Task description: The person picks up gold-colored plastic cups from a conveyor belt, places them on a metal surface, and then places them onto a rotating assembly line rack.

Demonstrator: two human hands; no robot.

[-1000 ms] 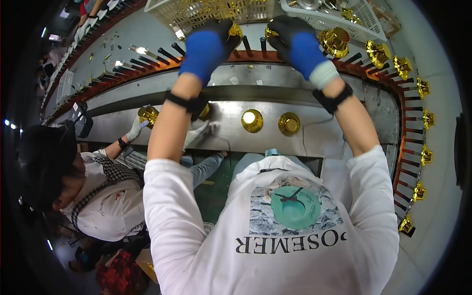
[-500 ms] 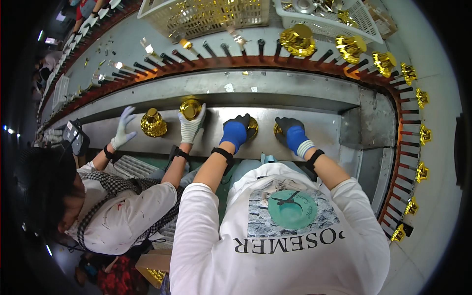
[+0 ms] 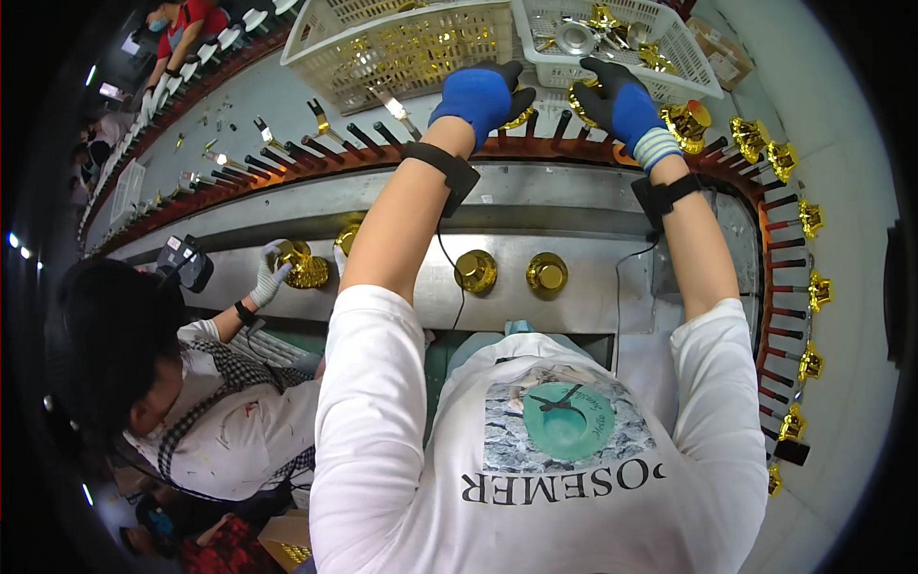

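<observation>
Both my hands wear blue gloves with black fingers and reach out over the peg conveyor. My left hand (image 3: 481,98) is closed over a shiny gold flared cup (image 3: 519,119), of which only the lower edge shows. Beside it, my right hand (image 3: 617,100) curls its fingers around another gold flared cup (image 3: 579,99), partly covered by the glove. On the metal work ledge in front of my body stand two gold cups, a left one (image 3: 475,273) and a right one (image 3: 547,275), apart from each other and untouched.
A conveyor of dark pegs (image 3: 789,287) curves along the far side and right, several bearing gold cups (image 3: 687,126). Behind it stand a cream crate (image 3: 402,72) and a white basket (image 3: 669,43) of metal parts. At left, a co-worker's gloved hand (image 3: 271,275) touches a gold cup (image 3: 304,268).
My hands have left the two gold cups on the ledge and moved forward to cups at the conveyor. The co-worker's left hand has come onto a gold cup.
</observation>
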